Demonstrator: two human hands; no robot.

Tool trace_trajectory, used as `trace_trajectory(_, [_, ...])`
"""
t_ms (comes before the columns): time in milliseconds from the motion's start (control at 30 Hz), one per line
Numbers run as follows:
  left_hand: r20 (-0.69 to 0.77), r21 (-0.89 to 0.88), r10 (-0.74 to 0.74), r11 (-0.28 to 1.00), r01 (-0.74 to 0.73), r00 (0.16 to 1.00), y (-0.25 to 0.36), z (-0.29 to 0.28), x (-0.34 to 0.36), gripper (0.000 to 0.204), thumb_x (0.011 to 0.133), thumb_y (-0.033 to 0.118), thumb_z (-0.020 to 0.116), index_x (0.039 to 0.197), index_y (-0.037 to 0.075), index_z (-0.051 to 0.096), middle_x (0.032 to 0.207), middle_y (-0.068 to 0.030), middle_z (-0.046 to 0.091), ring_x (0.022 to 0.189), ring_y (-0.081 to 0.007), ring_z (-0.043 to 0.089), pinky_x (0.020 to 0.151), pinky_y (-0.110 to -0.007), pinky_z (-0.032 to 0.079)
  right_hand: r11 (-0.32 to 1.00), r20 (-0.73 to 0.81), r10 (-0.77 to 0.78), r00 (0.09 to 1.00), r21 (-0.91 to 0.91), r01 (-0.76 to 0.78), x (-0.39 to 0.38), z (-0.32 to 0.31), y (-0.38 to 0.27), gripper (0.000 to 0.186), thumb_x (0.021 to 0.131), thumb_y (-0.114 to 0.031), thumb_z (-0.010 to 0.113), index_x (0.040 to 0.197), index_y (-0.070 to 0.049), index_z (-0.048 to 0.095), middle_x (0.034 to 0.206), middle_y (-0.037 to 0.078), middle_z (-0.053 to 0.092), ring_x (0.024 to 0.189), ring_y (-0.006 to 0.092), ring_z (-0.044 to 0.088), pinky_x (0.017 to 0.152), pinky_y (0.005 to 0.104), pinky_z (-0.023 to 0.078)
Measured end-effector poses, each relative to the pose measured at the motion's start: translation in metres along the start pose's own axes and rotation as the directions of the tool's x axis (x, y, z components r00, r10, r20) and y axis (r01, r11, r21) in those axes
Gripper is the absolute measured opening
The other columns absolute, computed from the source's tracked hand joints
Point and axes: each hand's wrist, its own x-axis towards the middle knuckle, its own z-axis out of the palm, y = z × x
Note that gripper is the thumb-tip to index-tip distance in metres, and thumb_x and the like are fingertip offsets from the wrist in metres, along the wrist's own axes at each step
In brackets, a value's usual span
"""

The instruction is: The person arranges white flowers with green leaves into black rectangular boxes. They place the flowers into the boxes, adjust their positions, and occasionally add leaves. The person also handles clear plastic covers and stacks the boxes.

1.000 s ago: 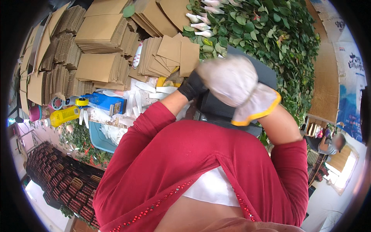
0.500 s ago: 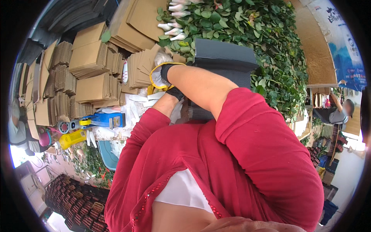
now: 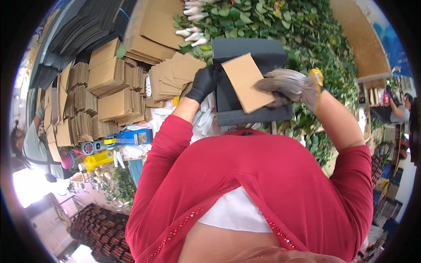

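My left hand (image 3: 202, 83), in a black glove, has its fingers closed on the left side of a black folded cardboard box (image 3: 250, 116). My right hand (image 3: 287, 87), in a thick grey glove with a yellow cuff, grips a tan rectangular cardboard piece (image 3: 242, 79) by its right side, tilted over the box. Fanned cardboard pieces (image 3: 173, 74) lie just left of my left hand. Pale strips (image 3: 204, 118) lie below them, partly hidden.
Cardboard stacks (image 3: 109, 74) and black sheets (image 3: 74, 35) fill the upper left; leafy stems (image 3: 302, 39) with white sleeved buds (image 3: 193, 13) cover the back. A blue tool (image 3: 138, 137) and yellow bottle (image 3: 96, 161) sit lower left. Other people stand at left (image 3: 37, 144) and right (image 3: 397, 111).
My right hand has moved from the cardboard pieces at left back to the right, now with a tan piece in it. My left hand has risen to the box's side.
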Motion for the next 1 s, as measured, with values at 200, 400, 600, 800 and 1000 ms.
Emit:
trace_trajectory(200, [-0.034, 0.051, 0.005, 0.999, -0.003, 0.999, 0.008, -0.016, -0.012, 0.039, 0.105, 0.034, 0.052, 0.094, 0.002, 0.072, 0.081, -0.0274, 0.069, 0.077, -0.0476, 0.067, 0.069, -0.056, 0.053, 0.914, 0.005, 0.031, 0.999, -0.405, -0.026, 0.038, 0.022, 0.008, 0.058, 0.095, -0.057, 0.061, 0.087, 0.000, 0.069, 0.069, 0.007, 0.063, 0.063, 0.0143, 0.062, 0.061, 0.0308, 0.050])
trace_trajectory(400, [-0.091, -0.041, 0.211, 0.976, -0.215, 0.973, -0.016, 0.001, -0.012, 0.029, 0.101, 0.028, 0.059, 0.094, 0.002, 0.070, 0.080, -0.0272, 0.068, 0.075, -0.0472, 0.067, 0.065, -0.055, 0.052, 0.320, 0.132, -0.503, 0.854, -0.889, 0.326, 0.023, 0.027, -0.008, 0.034, 0.094, -0.033, 0.066, 0.100, 0.001, 0.070, 0.097, 0.022, 0.072, 0.082, 0.0324, 0.071, 0.077, 0.0391, 0.055])
trace_trajectory(600, [-0.013, 0.015, 0.025, 1.000, -0.025, 1.000, 0.006, -0.018, -0.014, 0.031, 0.103, 0.029, 0.058, 0.093, 0.002, 0.070, 0.081, -0.0246, 0.069, 0.075, -0.0459, 0.067, 0.066, -0.055, 0.051, 0.777, -0.078, 0.409, 0.909, -0.492, -0.392, -0.022, 0.010, -0.071, 0.032, 0.098, -0.036, 0.066, 0.108, -0.007, 0.077, 0.067, 0.003, 0.063, 0.051, 0.0054, 0.057, 0.045, 0.0215, 0.045])
trace_trajectory(800, [0.115, 0.006, -0.063, 0.998, 0.063, 0.991, 0.011, -0.028, -0.005, 0.034, 0.104, 0.032, 0.056, 0.100, 0.003, 0.074, 0.083, -0.0252, 0.070, 0.080, -0.0456, 0.069, 0.069, -0.053, 0.053, 0.907, 0.003, 0.212, 0.977, -0.374, -0.195, 0.049, 0.031, -0.007, 0.050, 0.098, -0.045, 0.060, 0.076, 0.001, 0.066, 0.065, 0.003, 0.061, 0.055, 0.0100, 0.057, 0.051, 0.0263, 0.047])
trace_trajectory(1000, [0.104, 0.145, 0.036, 0.988, -0.051, 0.994, 0.011, -0.038, -0.016, 0.032, 0.101, 0.029, 0.059, 0.091, 0.002, 0.074, 0.083, -0.0233, 0.069, 0.080, -0.0439, 0.068, 0.070, -0.051, 0.054, 0.856, -0.019, 0.112, 0.993, -0.506, -0.106, 0.052, 0.032, 0.004, 0.053, 0.097, -0.048, 0.059, 0.077, 0.001, 0.065, 0.065, 0.005, 0.062, 0.054, 0.0117, 0.057, 0.052, 0.0285, 0.046])
